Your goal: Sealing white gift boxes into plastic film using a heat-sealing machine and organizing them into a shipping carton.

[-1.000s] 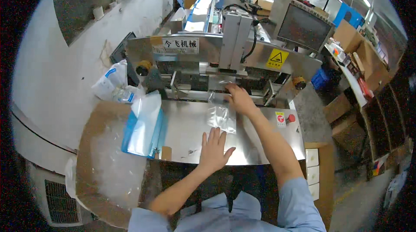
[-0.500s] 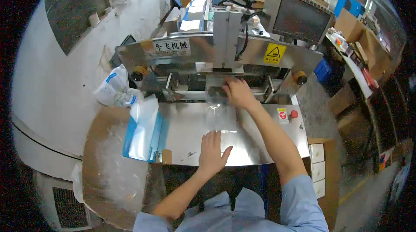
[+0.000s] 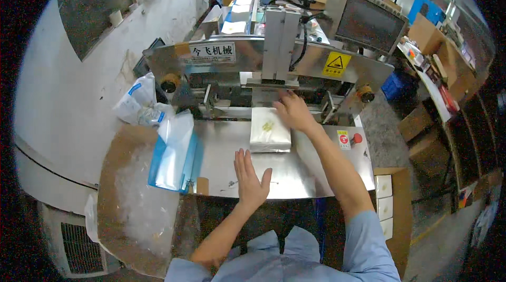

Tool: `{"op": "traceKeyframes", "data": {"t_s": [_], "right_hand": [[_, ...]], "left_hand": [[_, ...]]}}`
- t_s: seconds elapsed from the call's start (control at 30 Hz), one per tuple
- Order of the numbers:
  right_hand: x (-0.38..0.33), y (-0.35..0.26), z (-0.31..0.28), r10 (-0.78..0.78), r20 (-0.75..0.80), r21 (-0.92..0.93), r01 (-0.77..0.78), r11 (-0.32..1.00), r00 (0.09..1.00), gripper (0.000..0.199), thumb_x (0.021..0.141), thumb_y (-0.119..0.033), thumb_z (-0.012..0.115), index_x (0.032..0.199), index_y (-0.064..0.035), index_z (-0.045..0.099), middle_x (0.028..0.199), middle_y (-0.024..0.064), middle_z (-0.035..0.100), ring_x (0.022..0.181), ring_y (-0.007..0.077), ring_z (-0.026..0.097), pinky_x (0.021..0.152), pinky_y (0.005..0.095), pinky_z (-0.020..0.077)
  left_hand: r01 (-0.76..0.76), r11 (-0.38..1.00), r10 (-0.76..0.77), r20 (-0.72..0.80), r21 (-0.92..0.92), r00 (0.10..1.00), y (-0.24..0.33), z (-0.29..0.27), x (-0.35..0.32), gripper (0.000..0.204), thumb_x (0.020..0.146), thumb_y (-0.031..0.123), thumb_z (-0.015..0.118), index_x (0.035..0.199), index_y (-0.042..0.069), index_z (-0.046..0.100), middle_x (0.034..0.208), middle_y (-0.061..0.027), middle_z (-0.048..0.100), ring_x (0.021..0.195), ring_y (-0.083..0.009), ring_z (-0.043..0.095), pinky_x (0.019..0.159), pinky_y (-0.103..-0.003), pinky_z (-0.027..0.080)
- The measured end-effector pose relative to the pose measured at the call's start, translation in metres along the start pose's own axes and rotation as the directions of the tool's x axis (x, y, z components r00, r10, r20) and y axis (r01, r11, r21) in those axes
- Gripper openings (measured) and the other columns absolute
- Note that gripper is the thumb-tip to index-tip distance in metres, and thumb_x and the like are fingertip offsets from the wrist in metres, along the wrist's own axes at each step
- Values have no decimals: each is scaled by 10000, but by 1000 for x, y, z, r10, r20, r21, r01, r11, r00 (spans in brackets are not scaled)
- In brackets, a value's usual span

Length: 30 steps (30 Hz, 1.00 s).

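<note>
A white, block-shaped pack in shiny clear film (image 3: 270,130), with a gold mark on top, lies on the steel worktop (image 3: 221,161) at the mouth of a machine (image 3: 282,45). My right hand (image 3: 295,112) is at the pack's far right corner, fingers stretched toward the machine opening and a little blurred. Whether its fingertips touch the film is unclear. Close to the pack's near left corner, my left hand (image 3: 252,181) is raised with its fingers straight and its thumb apart, holding nothing.
Clear plastic bags (image 3: 176,150) are stacked in a blue holder (image 3: 156,168) at the left. Beside it, a cardboard box (image 3: 113,187) contains loose clear film. An open carton (image 3: 398,213) with white packs stands at the right. A red button (image 3: 357,138) projects from the worktop's right side.
The white pack now lies where only a flat clear bag was visible. My left hand has shifted slightly left and tilted; my right hand stays near the opening.
</note>
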State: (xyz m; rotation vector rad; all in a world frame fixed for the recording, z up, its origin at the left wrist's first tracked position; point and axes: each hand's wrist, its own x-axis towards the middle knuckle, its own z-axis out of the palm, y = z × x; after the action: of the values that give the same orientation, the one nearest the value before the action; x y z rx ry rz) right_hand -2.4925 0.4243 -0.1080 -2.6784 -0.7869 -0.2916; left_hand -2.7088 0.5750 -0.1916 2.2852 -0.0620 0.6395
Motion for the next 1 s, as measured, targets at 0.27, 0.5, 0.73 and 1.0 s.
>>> {"op": "traceKeyframes", "data": {"t_s": [0.27, 0.5, 0.73, 1.0], "right_hand": [[-101, -17, 2, 282, -55, 529, -212, 822, 958, 593, 996, -426, 477, 1450, -49, 416, 1331, 230, 570, 1076, 323, 624, 959, 385, 453], [-121, -29, 5, 297, 106, 676, -288, 679, 949, 634, 992, -422, 495, 1432, 27, 409, 1320, 232, 576, 1192, 313, 572, 1018, 356, 420], [-103, 0, 46, 402, 100, 602, -377, 704, 910, 626, 993, -447, 474, 1396, 31, 451, 1435, 269, 447, 1333, 353, 423, 1128, 390, 286], [-92, -14, 60, 391, 76, 818, -282, 502, 917, 589, 956, -387, 569, 1368, 18, 455, 1241, 220, 592, 1181, 309, 538, 1029, 386, 398]], "left_hand": [[-42, 999, 42, 6, 14, 999, -4, 2, 1, 757, 911, 274, 626, 1428, -118, 237, 1482, -343, 244, 1408, -502, 203, 1151, -573, 184], [147, 951, -146, 24, -271, 989, 1, -1, 17, 803, 929, 259, 612, 1476, -107, 152, 1519, -335, 212, 1432, -451, 206, 1178, -455, 186], [363, 739, -338, 155, -568, 928, -14, 19, 87, 806, 983, 329, 552, 1505, -95, 108, 1556, -298, 193, 1462, -337, 204, 1181, -357, 167], [562, 620, -462, 324, -548, 826, 11, 7, 103, 496, 979, 363, 567, 1238, -59, 553, 1162, -162, 635, 1025, -200, 593, 906, -314, 453]]}}
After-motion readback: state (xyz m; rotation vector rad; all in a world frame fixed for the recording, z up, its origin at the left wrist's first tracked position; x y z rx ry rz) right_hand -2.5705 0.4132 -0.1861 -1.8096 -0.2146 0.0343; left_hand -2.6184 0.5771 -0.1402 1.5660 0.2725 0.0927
